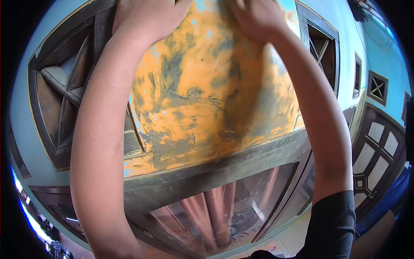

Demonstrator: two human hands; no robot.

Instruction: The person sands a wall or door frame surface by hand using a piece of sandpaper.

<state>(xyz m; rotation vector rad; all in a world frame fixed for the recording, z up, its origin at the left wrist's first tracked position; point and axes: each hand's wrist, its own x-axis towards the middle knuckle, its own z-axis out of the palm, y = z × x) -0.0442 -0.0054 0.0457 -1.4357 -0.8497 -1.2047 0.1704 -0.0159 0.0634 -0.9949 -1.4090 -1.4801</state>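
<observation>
Both my arms reach up toward a wall panel (pixel 202 99) smeared with orange and dark grey over patches of light blue. My left hand (pixel 151 17) is at the top edge of the view, left of the panel's upper part. My right hand (pixel 261 19) is also at the top, in front of the panel's upper right. The frame's edge cuts off most fingers of both hands, so whatever they hold or touch is hidden. A dark shadow runs down the panel below my right hand.
Beneath the panel is a dark wooden beam (pixel 215 166) above a glass pane (pixel 228 211) with pinkish curtains behind it. Wooden vent frames with crossed bars flank the panel, the left one (pixel 62 93) large. A dark door (pixel 377 159) with pale panes stands at right.
</observation>
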